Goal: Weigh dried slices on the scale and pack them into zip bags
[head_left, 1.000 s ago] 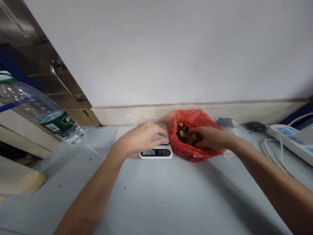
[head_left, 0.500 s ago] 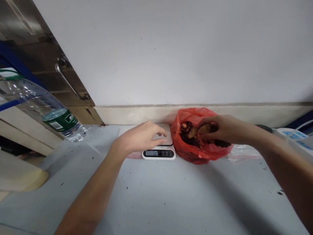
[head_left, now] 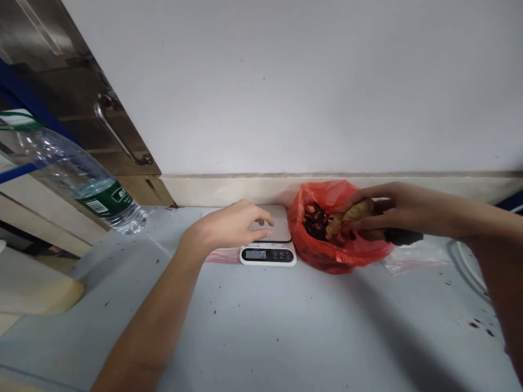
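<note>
On the blue-grey table stands a white kitchen scale (head_left: 267, 255) with a lit display that appears to read 0.0. My left hand (head_left: 235, 224) hovers over its metal plate, fingers apart and holding nothing. Right of the scale sits an open red plastic bag (head_left: 322, 258) with brown and dark dried pieces (head_left: 316, 220) inside. My right hand (head_left: 382, 209) grips a knobbly tan piece (head_left: 359, 213) that looks like ginger root, over the bag's right side. A dark lump (head_left: 403, 237) sticks out beneath this hand; whether it joins the tan piece I cannot tell.
A tilted water bottle (head_left: 92, 182) with a green label is at the left, above a pale yellowish container (head_left: 44, 288). Clear zip bags (head_left: 417, 257) lie right of the red bag. A white wall (head_left: 286, 98) rises behind. Dark crumbs (head_left: 482, 326) dot the table.
My right hand has shifted right with the tan piece, uncovering more of the bag's contents. The dark lump now shows past the bag's rim. My left hand has barely moved.
</note>
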`<action>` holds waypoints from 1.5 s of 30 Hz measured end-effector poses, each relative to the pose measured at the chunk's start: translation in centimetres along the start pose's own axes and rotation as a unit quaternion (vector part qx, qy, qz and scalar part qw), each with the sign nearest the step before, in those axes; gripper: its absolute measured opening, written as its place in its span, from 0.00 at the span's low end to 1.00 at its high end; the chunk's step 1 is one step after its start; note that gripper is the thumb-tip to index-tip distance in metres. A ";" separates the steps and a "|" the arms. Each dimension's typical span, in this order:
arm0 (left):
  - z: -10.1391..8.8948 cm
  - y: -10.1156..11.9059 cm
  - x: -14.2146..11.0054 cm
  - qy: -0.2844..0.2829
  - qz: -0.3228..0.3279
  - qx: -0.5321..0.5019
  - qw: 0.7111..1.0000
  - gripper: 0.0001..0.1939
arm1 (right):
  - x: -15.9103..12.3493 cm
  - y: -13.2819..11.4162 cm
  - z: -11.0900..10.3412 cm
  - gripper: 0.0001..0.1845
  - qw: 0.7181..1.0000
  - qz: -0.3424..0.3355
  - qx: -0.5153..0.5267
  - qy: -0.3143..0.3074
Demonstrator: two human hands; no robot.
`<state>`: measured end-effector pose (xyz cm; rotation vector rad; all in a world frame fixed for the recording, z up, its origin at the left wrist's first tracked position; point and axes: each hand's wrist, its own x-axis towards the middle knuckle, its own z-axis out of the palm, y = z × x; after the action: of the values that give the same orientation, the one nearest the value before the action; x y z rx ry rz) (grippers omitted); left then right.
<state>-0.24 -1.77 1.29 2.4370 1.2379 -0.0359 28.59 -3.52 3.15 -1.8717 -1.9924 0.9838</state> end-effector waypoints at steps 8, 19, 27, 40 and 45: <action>-0.9 -1.9 -0.3 -0.044 -0.071 0.005 0.997 0.25 | 0.5 -3.3 0.5 0.18 0.993 -0.097 0.036 -0.053; -1.4 -2.7 -0.3 -0.098 -0.152 0.005 0.984 0.20 | 6.7 -8.1 6.2 0.13 0.994 -0.101 -0.040 -0.005; -0.8 -4.8 -0.1 -0.095 -0.158 0.002 0.983 0.20 | 7.7 -8.3 9.0 0.30 0.989 -0.081 -0.115 -0.049; 0.5 -5.0 1.1 -0.022 -0.110 -0.007 0.994 0.13 | 6.5 -7.3 7.2 0.28 0.993 -0.113 -0.024 -0.011; 0.6 -4.1 1.5 -0.062 -0.078 -0.038 0.994 0.12 | 4.5 -6.8 5.1 0.20 0.994 -0.078 -0.020 0.073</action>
<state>-2.45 1.34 -0.99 2.2334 1.3445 -0.1781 19.45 -0.47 2.24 -1.7234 -2.0486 0.7488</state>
